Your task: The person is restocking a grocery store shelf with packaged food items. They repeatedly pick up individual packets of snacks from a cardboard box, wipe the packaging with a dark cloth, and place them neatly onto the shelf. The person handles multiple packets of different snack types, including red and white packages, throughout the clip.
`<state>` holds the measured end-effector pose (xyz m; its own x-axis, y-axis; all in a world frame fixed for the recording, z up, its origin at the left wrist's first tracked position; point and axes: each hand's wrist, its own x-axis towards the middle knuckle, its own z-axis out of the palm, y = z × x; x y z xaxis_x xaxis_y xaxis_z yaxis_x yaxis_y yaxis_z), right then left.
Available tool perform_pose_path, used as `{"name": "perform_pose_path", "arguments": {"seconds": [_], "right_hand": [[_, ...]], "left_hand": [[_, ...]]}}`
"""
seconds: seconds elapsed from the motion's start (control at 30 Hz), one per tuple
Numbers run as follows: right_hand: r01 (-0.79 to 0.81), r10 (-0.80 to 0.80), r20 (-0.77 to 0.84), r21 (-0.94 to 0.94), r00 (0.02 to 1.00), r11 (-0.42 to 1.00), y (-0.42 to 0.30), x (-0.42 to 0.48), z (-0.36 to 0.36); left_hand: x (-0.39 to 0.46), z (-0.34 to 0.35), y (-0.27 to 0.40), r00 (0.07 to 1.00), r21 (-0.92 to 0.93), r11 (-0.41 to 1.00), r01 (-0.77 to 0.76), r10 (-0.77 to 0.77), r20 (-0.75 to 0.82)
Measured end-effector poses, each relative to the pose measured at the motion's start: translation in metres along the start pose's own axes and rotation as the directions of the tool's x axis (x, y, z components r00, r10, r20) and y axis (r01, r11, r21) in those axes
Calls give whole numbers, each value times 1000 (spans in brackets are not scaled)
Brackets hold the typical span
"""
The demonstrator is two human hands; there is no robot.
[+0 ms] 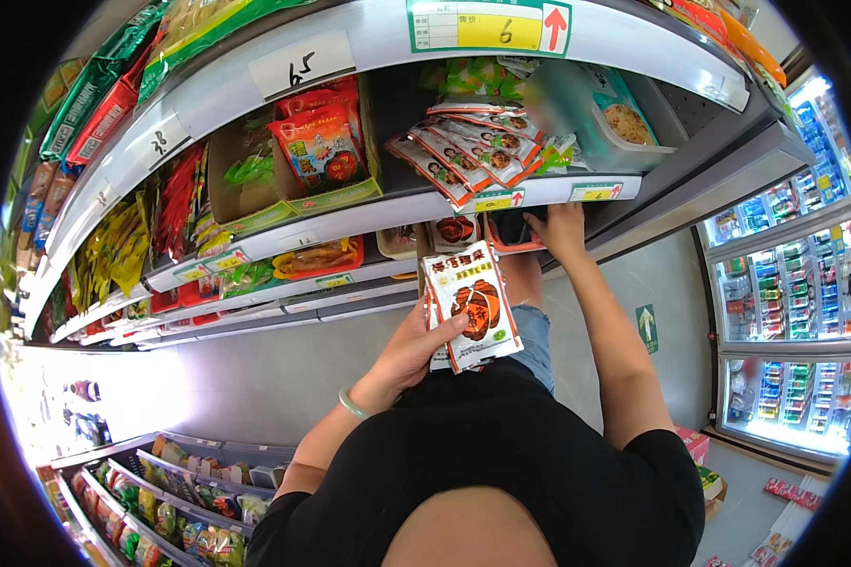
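Note:
My left hand [425, 344], a pale bangle on its wrist, grips a small stack of white snack packets [476, 308] with red-brown pictures, thumb on top, in front of my black shirt. My right hand [559, 228] reaches under the front edge of a shelf, at a red plastic tray [516, 244]; its fingertips are partly hidden beside something dark, so what they touch cannot be told. Similar packets [456, 229] lie in a compartment left of that tray. On the shelf above, red-edged white packets [479, 149] are fanned out beside a clear plastic bin [635, 152].
Long shelf edges [369, 205] with price tags curve across the upper view. A cardboard box [291, 202] holds red snack bags [323, 145]. Glass-door drink coolers [787, 319] stand at right; another rack [198, 496] of packaged goods is at lower left. Boxes [705, 482] stand on the floor at lower right.

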<state>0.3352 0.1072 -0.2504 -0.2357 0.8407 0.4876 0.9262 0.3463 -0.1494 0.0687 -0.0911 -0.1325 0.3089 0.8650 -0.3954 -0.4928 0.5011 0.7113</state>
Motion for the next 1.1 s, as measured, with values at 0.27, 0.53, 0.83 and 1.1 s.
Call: {"name": "perform_pose_path", "arguments": {"seconds": [0.27,0.53,0.83,1.1], "right_hand": [[-283,350,-26,534,936,797,-3,-20,-8],[-154,209,80,917,975,368,-96,-57,-153],[-43,-16,156,363,988,931,-136,-23,-151],[-102,305,-181,687,935,720,-107,-6,-146]], "left_hand": [[9,-13,-5,995,-36,999,16,-12,101],[22,-1,1,988,71,997,-32,20,156],[36,-3,-31,932,243,970,17,-104,348],[26,13,-11,983,77,993,89,-100,151]]}}
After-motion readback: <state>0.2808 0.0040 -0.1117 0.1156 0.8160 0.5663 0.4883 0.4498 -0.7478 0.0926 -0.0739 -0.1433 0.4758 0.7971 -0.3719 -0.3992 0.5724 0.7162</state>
